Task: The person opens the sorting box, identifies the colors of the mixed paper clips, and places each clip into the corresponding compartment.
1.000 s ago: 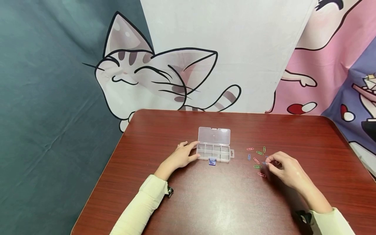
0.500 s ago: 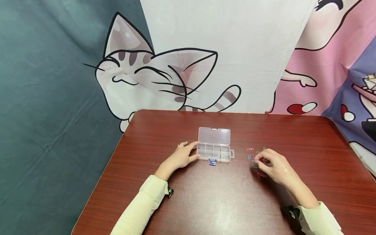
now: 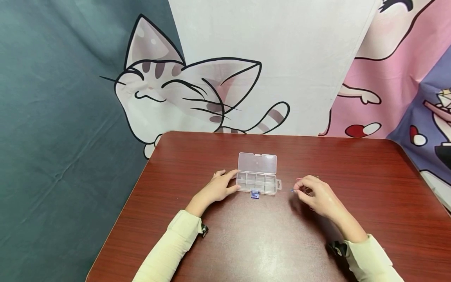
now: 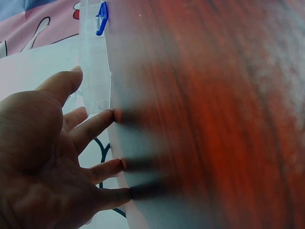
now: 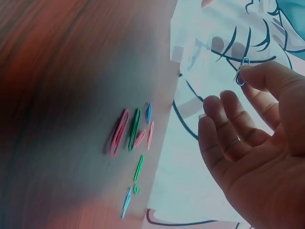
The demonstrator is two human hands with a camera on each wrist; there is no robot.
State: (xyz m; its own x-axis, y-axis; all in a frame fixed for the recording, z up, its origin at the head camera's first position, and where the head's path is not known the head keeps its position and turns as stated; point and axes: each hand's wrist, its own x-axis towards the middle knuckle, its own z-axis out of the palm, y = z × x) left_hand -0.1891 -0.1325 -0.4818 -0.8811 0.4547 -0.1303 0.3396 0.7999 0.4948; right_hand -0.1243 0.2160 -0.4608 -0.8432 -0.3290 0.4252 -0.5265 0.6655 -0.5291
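A blue paper clip (image 5: 242, 76) is pinched between the thumb and index finger of my right hand (image 3: 318, 196), raised over the table between the loose clips and the box. A clear plastic box (image 3: 260, 183) with several small compartments lies with its lid (image 3: 257, 163) flipped back and a blue latch (image 3: 255, 194) at its front. No clips show in its compartments. My left hand (image 3: 220, 187) rests at the box's left end, fingers spread and fairly straight, with thumb and index fingertips right at its edge.
Loose paper clips in pink, green and blue lie under and behind my right hand, among them a pink clip (image 5: 120, 132) and a green clip (image 5: 134, 129). The brown table (image 3: 211, 250) ends at a cartoon-printed cloth (image 3: 296, 78).
My right hand has moved left with the blue paper clip, away from the loose clips and nearer the box. My left hand and the box have stayed in place.
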